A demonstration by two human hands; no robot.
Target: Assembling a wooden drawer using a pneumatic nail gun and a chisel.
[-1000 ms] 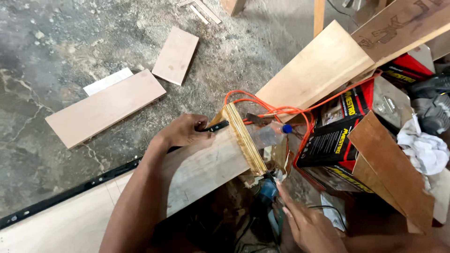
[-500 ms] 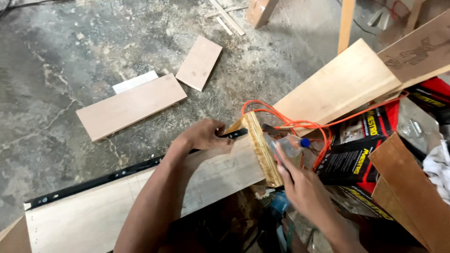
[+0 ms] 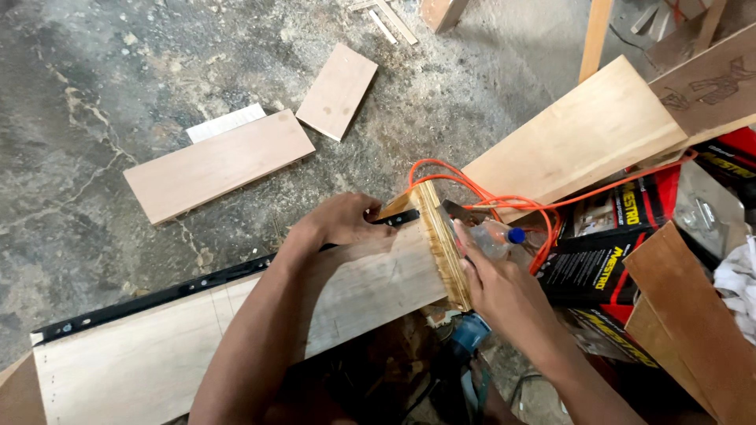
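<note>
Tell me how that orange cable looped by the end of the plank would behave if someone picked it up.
The orange cable would probably be floppy: it lies in loose curves beside the plank. It looks thin, so likely light. It runs behind the right hand and over the black box, so a pull might snag.

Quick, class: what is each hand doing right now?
Left hand: closed, fingers gripping the black drawer slide on the board.
Right hand: fingers flat against the board's end.
</note>
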